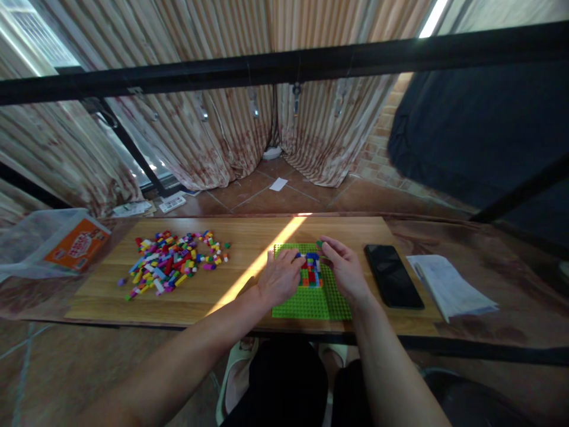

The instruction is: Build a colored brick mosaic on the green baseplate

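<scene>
Two bare hands lean in over a green board (293, 303), the left hand (280, 276) from its left side and the right hand (343, 265) from its right. Between them, on the board's upper half, sits a patch of colored bricks (312, 276), with red, blue, orange and pale pieces pressed side by side. The left hand lies palm down across the board's left part, its fingers reaching onto the left edge of the patch and covering some of it; whether it grips a piece or only rests there, I cannot tell. The right hand is curled, thumb and fingertips pinching a small green brick (319, 243) just beyond the patch's upper right corner, near the board's far edge. Whether that brick touches the board is too small to tell.

The board lies flat near the front edge of a wooden table (240, 237), directly in front of the person's lap. Well to the left of both hands, a loose heap of mixed bricks (166, 264) spreads over the tabletop, and past it stands a clear plastic tub (26, 243) with an orange label (77, 244). Just right of the right hand lies a black phone (393, 276), with white papers (451, 286) beside it. A strip of sunlight (249, 276) slants across the wood between heap and board.
</scene>
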Demonstrator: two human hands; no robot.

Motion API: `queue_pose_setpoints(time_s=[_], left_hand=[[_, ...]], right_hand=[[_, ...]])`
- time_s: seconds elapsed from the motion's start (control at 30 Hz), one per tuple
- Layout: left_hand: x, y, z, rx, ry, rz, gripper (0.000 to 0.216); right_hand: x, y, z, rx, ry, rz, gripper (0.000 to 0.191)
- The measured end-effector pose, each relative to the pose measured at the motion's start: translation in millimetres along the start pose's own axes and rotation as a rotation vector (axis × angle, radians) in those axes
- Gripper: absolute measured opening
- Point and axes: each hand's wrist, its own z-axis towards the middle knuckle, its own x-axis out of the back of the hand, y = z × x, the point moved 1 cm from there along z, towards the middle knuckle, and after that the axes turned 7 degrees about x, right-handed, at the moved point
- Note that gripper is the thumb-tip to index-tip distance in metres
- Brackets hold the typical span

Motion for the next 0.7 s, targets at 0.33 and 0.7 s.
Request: queue_pose_setpoints(time_s=[0.33,0.7], left_hand=[[-2.6,-0.6,0.9,-0.008,0.011,-0.014,0.032],[-19.4,-10.8,-4.2,0.04,0.157,-0.311,0.045]], right_hand=[[4.3,-5.4,-7.3,0.071,0.003,-0.045,0.038],[23.2,1.8,2.4,0.154,-0.096,-0.295,0.048]])
